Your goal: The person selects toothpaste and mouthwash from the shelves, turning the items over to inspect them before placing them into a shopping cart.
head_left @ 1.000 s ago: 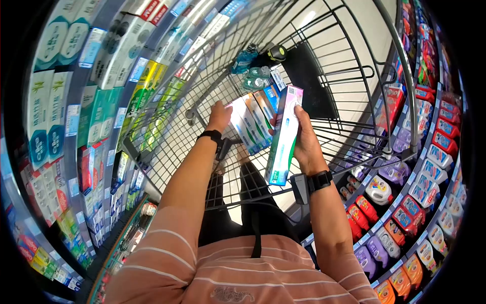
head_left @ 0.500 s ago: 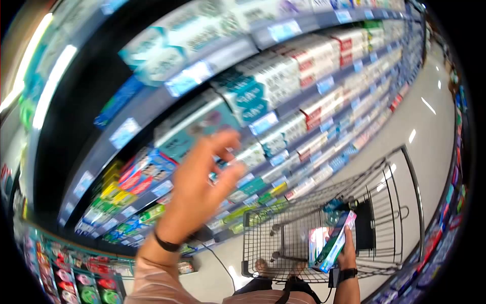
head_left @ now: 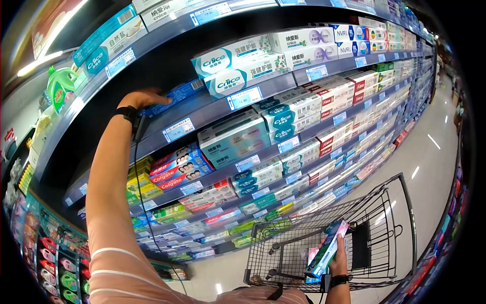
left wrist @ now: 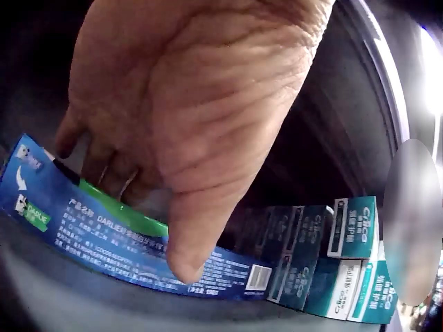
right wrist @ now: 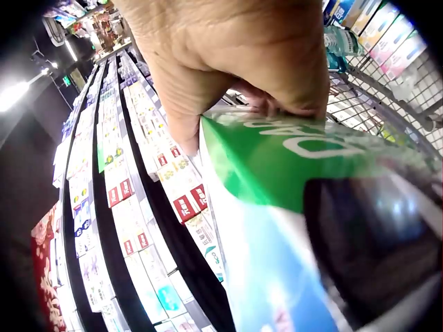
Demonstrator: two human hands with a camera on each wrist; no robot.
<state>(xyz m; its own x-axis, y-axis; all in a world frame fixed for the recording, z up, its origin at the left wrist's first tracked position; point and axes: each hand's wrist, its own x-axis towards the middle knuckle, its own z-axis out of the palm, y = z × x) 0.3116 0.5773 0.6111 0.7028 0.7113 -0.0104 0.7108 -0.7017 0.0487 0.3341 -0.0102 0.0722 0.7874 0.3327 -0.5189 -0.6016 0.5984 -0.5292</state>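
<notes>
On a dark shelf at the left of the head view, my left hand (head_left: 140, 99) grips a blue Darlie toothpaste box (head_left: 185, 91). The left wrist view shows the thumb across its printed face and the other fingers curled over behind its top edge. The box (left wrist: 138, 256) lies lengthwise along the shelf, one end beside teal Cnice boxes (left wrist: 304, 256). Low at the right, my right hand (head_left: 340, 257) holds a long toothpaste box (head_left: 324, 258) over the cart. Up close this carton (right wrist: 256, 162) is green and white, with the thumb along one side.
The wire shopping cart (head_left: 255, 253) stands at the lower right, with boxes and bottles inside. Stacked Colgate boxes (head_left: 177, 169) fill the shelf below my left hand. A shelf edge with price tags (head_left: 179, 129) runs under that arm, and a cable (head_left: 144, 202) hangs from the wrist.
The view has swung from the cart to the shelves. My left hand left the cart, reached up leftward and took hold of the blue toothpaste box. The right hand keeps its box.
</notes>
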